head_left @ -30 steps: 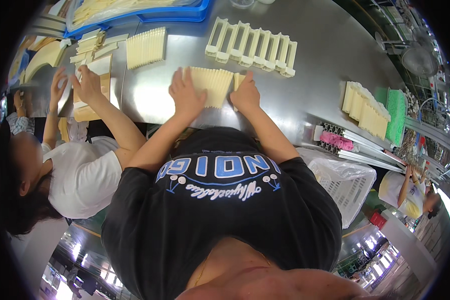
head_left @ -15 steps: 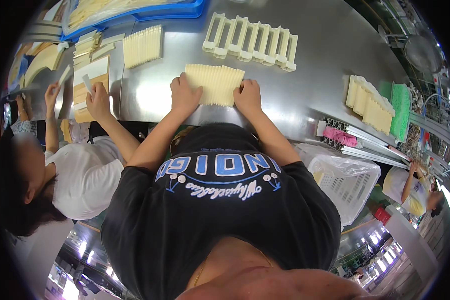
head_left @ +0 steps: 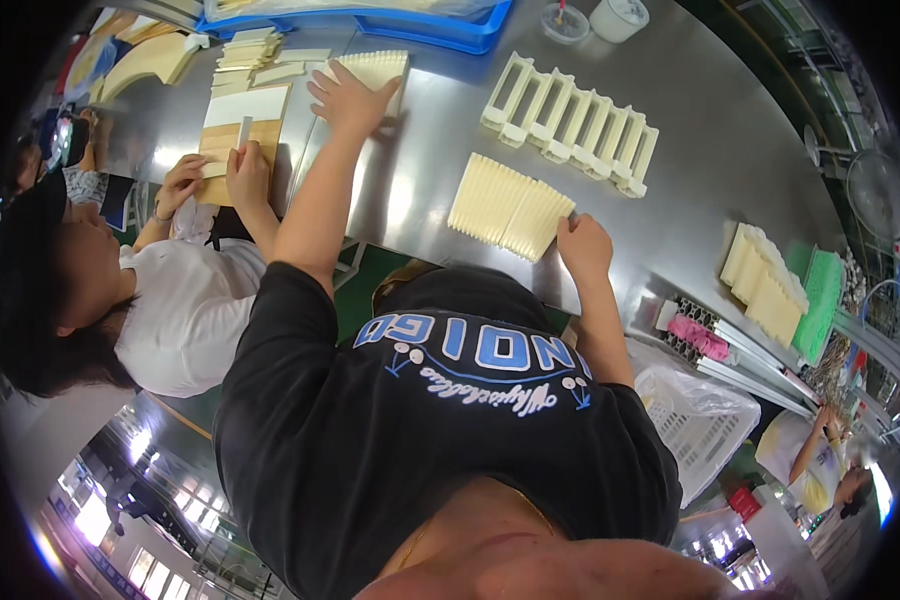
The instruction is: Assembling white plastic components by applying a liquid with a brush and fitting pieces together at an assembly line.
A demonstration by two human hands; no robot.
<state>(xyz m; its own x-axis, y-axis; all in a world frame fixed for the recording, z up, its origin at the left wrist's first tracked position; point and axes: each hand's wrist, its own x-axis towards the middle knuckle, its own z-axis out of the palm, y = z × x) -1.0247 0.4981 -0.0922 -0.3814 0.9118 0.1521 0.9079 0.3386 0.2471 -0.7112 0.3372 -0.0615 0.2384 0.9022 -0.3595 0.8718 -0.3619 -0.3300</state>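
Note:
My left hand (head_left: 353, 100) reaches up to the far left with its fingers spread, over a row of thin cream-coloured strips (head_left: 382, 68) that it partly covers. Whether the palm presses on them cannot be told. In front of me a second block of cream strips (head_left: 510, 207) lies side by side on the steel table (head_left: 420, 160). My right hand (head_left: 584, 243) is at this block's right edge, fingers curled in, the tips partly hidden; I see nothing held in it. Beyond the block stands a cream slotted rack (head_left: 570, 122) with several open slots.
A blue tray (head_left: 430, 28) and a white tub (head_left: 619, 18) are at the back. On the left a co-worker's hands (head_left: 245, 172) hold strips over a wooden board (head_left: 270, 135). Stacked cream pieces (head_left: 760, 280), a green block (head_left: 822, 300) and a white basket (head_left: 695, 420) are on the right.
My left hand has left the near block and stretched to the strips at the far left, its fingers opening. My right hand stays by the near block. The view has shifted left.

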